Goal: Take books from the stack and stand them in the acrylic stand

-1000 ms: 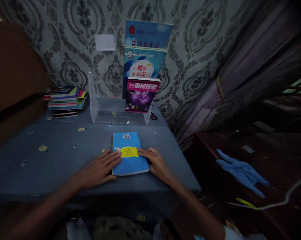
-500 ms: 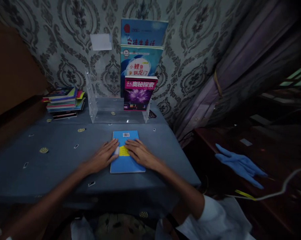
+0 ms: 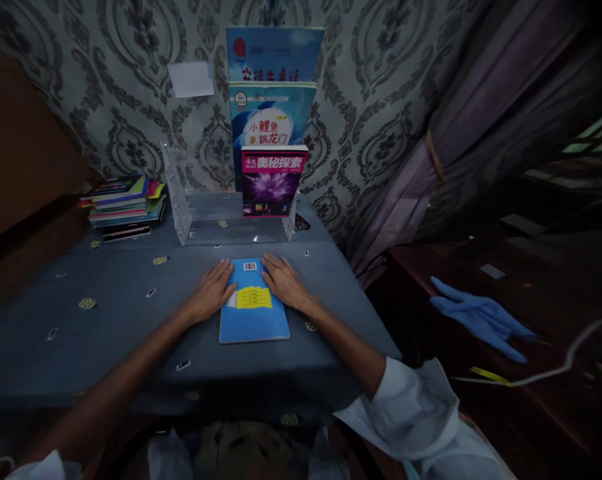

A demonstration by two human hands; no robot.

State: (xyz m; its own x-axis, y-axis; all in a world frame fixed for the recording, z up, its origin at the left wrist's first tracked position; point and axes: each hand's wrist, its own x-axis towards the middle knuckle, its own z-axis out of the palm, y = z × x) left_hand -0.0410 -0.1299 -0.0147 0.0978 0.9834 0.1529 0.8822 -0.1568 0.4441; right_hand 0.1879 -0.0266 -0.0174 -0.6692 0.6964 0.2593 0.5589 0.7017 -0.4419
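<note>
Blue book (image 3: 255, 303): flat on the counter (image 3: 131, 333) between your two hands, barcode end beside your fingertips, its near end closer to you than either hand
Your left hand (image 3: 213, 290): spread, palm down, thumb over the book's left edge, fingers alongside
Your right hand (image 3: 285, 285): spread, palm down, fingertips over the upper right edge
Clear stand (image 3: 231, 230): beyond both hands
Book stack (image 3: 123, 207): beyond your left hand, further left
Blue glove (image 3: 481, 317): well right of your right hand

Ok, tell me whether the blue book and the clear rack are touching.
Apart. The head view shows a strip of tablecloth between the far edge of the blue book and the front of the clear rack.
</note>
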